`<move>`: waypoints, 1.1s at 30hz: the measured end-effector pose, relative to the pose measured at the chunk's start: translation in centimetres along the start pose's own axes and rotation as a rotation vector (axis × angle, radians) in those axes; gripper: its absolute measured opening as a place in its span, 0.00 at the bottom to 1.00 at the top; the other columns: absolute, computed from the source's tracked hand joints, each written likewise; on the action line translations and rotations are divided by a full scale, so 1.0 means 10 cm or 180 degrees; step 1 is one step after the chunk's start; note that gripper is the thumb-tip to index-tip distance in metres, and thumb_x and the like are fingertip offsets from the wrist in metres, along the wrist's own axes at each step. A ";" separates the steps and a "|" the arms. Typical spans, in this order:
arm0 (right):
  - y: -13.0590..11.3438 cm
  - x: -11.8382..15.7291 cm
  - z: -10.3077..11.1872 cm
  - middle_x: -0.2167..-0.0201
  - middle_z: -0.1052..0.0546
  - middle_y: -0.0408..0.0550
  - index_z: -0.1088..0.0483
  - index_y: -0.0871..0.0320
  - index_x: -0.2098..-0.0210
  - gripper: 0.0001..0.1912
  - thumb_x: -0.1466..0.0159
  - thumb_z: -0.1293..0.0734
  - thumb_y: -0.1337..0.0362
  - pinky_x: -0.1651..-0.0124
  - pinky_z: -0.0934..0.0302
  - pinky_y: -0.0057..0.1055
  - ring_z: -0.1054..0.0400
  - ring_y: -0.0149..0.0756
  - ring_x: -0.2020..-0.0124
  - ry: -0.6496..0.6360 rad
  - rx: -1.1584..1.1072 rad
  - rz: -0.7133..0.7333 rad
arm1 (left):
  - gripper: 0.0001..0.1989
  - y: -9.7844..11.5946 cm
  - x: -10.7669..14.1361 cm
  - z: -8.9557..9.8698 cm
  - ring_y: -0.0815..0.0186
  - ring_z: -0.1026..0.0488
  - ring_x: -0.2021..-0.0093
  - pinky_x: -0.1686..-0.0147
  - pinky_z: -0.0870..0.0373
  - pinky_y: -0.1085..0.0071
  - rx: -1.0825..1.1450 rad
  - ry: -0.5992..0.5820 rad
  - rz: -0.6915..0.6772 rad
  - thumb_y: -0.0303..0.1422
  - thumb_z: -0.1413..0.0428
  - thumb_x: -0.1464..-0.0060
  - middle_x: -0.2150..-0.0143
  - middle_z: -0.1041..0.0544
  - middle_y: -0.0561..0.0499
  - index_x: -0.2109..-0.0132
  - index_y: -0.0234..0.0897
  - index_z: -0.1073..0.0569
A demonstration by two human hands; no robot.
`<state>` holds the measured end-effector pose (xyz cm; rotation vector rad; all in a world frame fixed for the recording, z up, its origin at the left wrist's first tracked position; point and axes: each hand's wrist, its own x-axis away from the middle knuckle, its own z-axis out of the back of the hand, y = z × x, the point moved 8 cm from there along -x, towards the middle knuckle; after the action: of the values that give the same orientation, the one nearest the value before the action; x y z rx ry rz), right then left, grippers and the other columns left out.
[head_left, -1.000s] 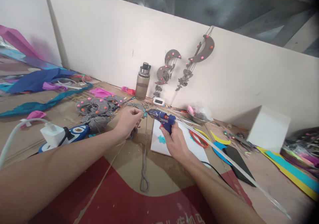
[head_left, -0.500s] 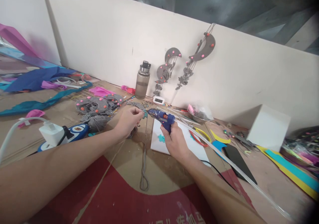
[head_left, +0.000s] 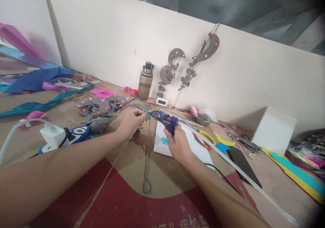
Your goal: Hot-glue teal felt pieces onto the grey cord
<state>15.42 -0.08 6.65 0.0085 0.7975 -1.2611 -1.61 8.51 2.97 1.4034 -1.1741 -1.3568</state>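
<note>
My right hand (head_left: 179, 145) is wrapped round the handle of a blue glue gun (head_left: 165, 118), and a long clear glue stick (head_left: 228, 160) runs out of its back. The nozzle points left, right beside a small teal felt piece (head_left: 147, 115). My left hand (head_left: 132, 123) pinches that piece between thumb and fingertips; its exact shape is partly hidden. Below it a grey cord (head_left: 146, 174) lies on the cardboard, ending in a loop. Behind my left hand rests a grey felt crescent (head_left: 138, 107). Under the gun lies a white sheet (head_left: 159, 146) with teal flower cutouts (head_left: 164, 140).
Scissors (head_left: 204, 140) with red and yellow handles, a black phone (head_left: 243, 167) and a white box (head_left: 274, 130) are at right. A bottle (head_left: 145, 82) stands by the wall. Grey crescent decorations (head_left: 212, 48) hang there. A power strip (head_left: 81, 133) and felt scraps lie left.
Almost nothing differs. Both hands, the glue gun and the teal piece stay in place; the strings of the hanging decoration on the right have swung slightly.
</note>
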 end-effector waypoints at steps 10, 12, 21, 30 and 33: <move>-0.01 0.00 -0.01 0.60 0.26 0.58 0.37 0.62 0.53 0.16 0.36 0.44 0.60 0.57 0.38 0.39 0.32 0.45 0.59 -0.0013 -0.0052 -0.0010 | 0.08 0.01 0.01 -0.01 0.76 0.44 0.86 0.86 0.48 0.79 -0.0108 -0.0032 0.0005 0.34 0.45 0.56 0.84 0.38 0.59 0.75 0.36 0.36; 0.00 0.00 0.00 0.59 0.26 0.57 0.37 0.61 0.53 0.15 0.36 0.44 0.60 0.57 0.38 0.38 0.32 0.44 0.59 0.0012 -0.0049 0.0013 | 0.08 0.01 0.01 -0.01 0.76 0.44 0.86 0.86 0.48 0.79 -0.0080 -0.0021 0.0023 0.34 0.44 0.56 0.84 0.38 0.59 0.75 0.36 0.36; -0.02 0.00 -0.01 0.59 0.26 0.59 0.37 0.62 0.53 0.16 0.36 0.44 0.60 0.57 0.38 0.39 0.31 0.46 0.58 -0.0029 -0.0025 0.0013 | 0.08 -0.01 0.01 0.00 0.76 0.44 0.86 0.86 0.48 0.79 -0.0036 -0.0001 0.0036 0.34 0.44 0.57 0.84 0.37 0.59 0.74 0.36 0.36; -0.02 0.01 -0.01 0.60 0.26 0.58 0.38 0.62 0.52 0.16 0.36 0.44 0.60 0.58 0.38 0.39 0.31 0.45 0.60 -0.0023 -0.0036 0.0025 | 0.07 0.01 0.01 0.00 0.76 0.43 0.85 0.85 0.48 0.79 0.0000 0.0015 0.0002 0.34 0.44 0.57 0.84 0.37 0.58 0.74 0.36 0.35; -0.03 0.01 -0.02 0.59 0.26 0.59 0.38 0.62 0.52 0.17 0.36 0.45 0.60 0.57 0.38 0.39 0.31 0.45 0.59 -0.0037 -0.0049 0.0034 | 0.08 0.00 0.00 -0.01 0.76 0.44 0.85 0.85 0.48 0.79 -0.0034 -0.0024 0.0012 0.34 0.44 0.56 0.84 0.37 0.58 0.74 0.36 0.35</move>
<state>15.09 -0.21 6.57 -0.0069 0.7962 -1.2440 -1.55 8.50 2.94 1.3891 -1.1723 -1.3650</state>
